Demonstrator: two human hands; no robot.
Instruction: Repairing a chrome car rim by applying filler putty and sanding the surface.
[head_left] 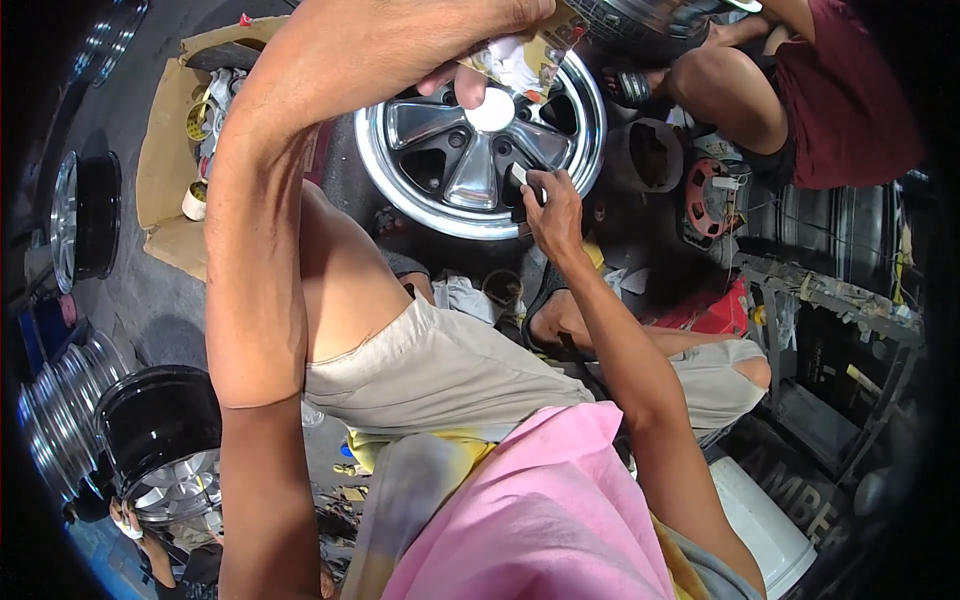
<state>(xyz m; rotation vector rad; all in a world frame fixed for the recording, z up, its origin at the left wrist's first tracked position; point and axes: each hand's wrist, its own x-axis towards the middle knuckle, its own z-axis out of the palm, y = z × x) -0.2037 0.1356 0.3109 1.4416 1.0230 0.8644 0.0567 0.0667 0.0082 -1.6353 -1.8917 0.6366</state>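
Note:
A polished alloy wheel (472, 185) with a bright rim and spokes lies face up before my knees, a round white patch (490, 111) at its hub. Above the wheel's upper part my left hand (480, 45) is closed around a tan, printed-looking piece (553, 58) with a white lump (512, 62) on it; its exact kind is unclear. At the lower right of the wheel, the fingers of my right hand (556, 212) pinch a small white block (518, 174) over the dark gap between spokes.
An open cardboard box (160, 170) with tape rolls stands left. More wheels (155, 425) sit at far and lower left. A co-worker's bare knee (728, 95) and a tyre (640, 25) are at upper right. A metal stand (830, 295) and white bucket (765, 525) are at right.

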